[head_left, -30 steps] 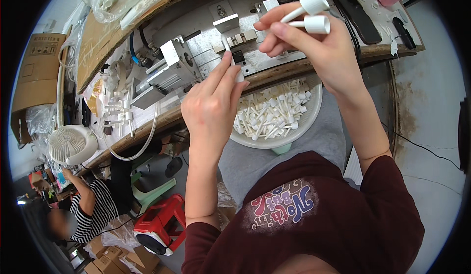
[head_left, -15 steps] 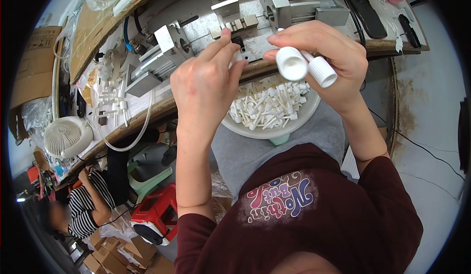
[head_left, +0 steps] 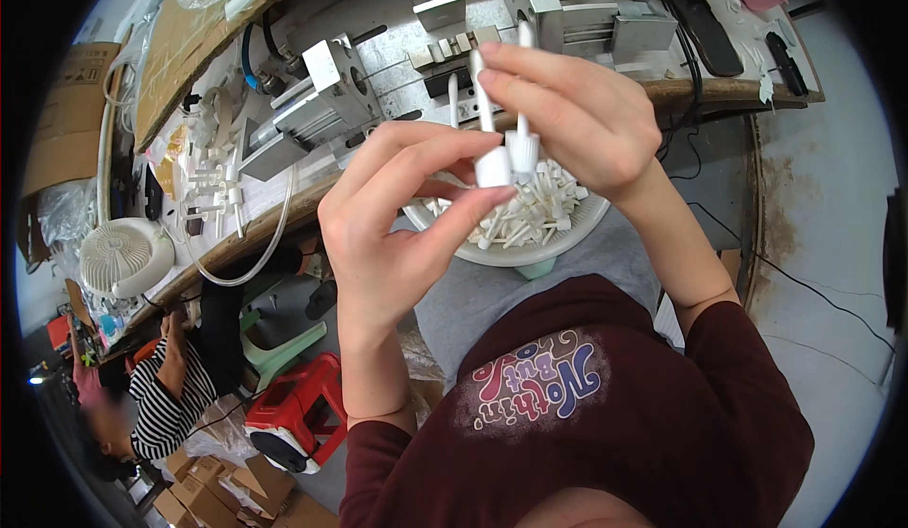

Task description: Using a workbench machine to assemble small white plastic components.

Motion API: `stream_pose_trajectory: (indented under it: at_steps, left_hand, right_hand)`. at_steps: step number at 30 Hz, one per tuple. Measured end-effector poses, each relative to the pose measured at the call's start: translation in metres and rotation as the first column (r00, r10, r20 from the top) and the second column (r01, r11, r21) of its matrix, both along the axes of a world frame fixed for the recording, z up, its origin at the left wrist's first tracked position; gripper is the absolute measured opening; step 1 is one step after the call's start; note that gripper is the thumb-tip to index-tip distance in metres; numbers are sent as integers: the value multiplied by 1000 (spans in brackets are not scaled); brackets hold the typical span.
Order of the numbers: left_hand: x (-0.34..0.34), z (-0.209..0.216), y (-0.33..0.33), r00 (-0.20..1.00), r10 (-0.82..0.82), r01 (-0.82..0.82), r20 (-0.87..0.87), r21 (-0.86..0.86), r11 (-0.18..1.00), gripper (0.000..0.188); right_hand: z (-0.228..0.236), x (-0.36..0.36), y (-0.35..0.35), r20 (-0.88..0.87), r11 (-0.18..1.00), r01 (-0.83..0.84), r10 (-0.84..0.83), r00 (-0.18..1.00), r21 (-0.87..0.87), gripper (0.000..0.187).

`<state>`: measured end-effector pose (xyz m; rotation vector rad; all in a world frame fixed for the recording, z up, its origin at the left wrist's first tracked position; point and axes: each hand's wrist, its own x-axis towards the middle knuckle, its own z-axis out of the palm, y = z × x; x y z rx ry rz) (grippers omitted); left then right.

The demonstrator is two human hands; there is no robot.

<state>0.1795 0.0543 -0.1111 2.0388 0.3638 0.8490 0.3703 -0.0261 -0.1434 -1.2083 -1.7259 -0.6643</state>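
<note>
In front of the bench my two hands meet over white ribbed caps with long thin stems. My left hand [head_left: 392, 206] pinches one white stemmed cap [head_left: 493, 167] between thumb and fingertips, its stem pointing up. The fingers of my right hand [head_left: 582, 116] close on that stem's upper part and on a second stemmed cap [head_left: 522, 152] hanging beside it. Another white stem [head_left: 453, 99] rises behind my left fingers; its lower end is hidden. Below, a pale basin [head_left: 594, 218] on my lap holds many similar white pieces. Behind stands a metal fixture with a notched block [head_left: 454, 50].
Metal clamp units stand left [head_left: 331, 79] and right [head_left: 539, 8] of the block. A white fan [head_left: 128, 258], a clear tube and white parts lie on the bench's left. A phone [head_left: 695, 19] and black pen [head_left: 787, 61] lie right. A person in stripes [head_left: 175, 396] sits at left.
My left hand has drawn back from the fixture toward me and grasped a cap. My right hand has turned, so the caps it held now hang with stems up; both hands have come together.
</note>
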Motion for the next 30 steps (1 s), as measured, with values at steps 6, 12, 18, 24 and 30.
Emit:
stream_pose_trajectory:
  at_steps: [6,12,18,24,30]
  left_hand:
    - [14,-25,24,960,269,-175,-75,591,788,26]
    - [27,-20,23,891,356,-97,-283,646,757,24]
    - [32,-14,27,901,295,-59,-317,586,808,23]
    - [24,-13,29,902,290,-65,-319,564,823,22]
    - [15,-30,22,949,241,-101,-201,532,841,21]
  right_hand:
    - [-7,8,-12,-567,998,-65,66,821,22,44]
    - [3,-5,-29,-620,947,-296,158,768,-125,47]
    - [-2,-20,-25,-624,958,-243,98,775,-151,37]
    - [15,-27,-31,-461,949,-150,6,887,-277,34]
    - [16,-39,-30,-383,907,-108,-63,921,-407,33]
